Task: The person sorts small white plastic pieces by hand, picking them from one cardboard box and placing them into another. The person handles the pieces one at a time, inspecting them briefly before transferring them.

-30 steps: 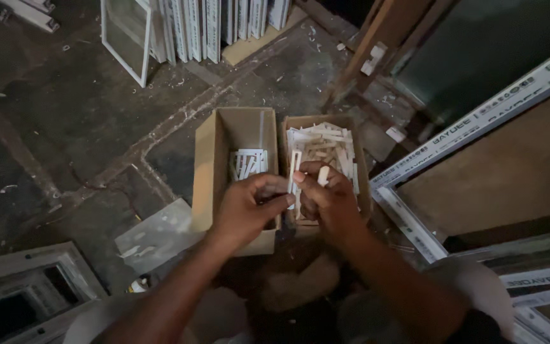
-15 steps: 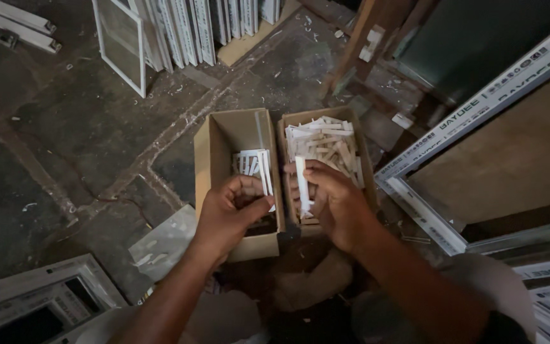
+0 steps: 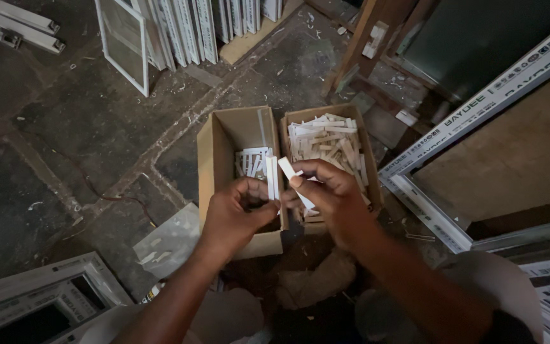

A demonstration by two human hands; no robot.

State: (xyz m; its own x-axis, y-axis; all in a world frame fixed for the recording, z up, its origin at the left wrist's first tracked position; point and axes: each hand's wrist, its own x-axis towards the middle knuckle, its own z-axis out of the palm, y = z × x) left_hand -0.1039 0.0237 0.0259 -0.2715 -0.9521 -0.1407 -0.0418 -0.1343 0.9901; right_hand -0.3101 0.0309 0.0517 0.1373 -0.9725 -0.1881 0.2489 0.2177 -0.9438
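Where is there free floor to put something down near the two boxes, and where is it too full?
Bare stone floor lies left of the left box, up to the leaning white frames. The far end of that box is also bare. Crowded: the right box is heaped with white strips, and both the left hand and right hand cover the near ends.

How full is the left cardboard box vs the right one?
Left box is partly filled: a small cluster of white strips, bare walls above. Right box is nearly full, its pile of white pieces heaped near the rim.

Both forearms are being left bare, with the left hand [image 3: 233,213] and right hand [image 3: 332,197] ungloved; pale trousers are being worn.
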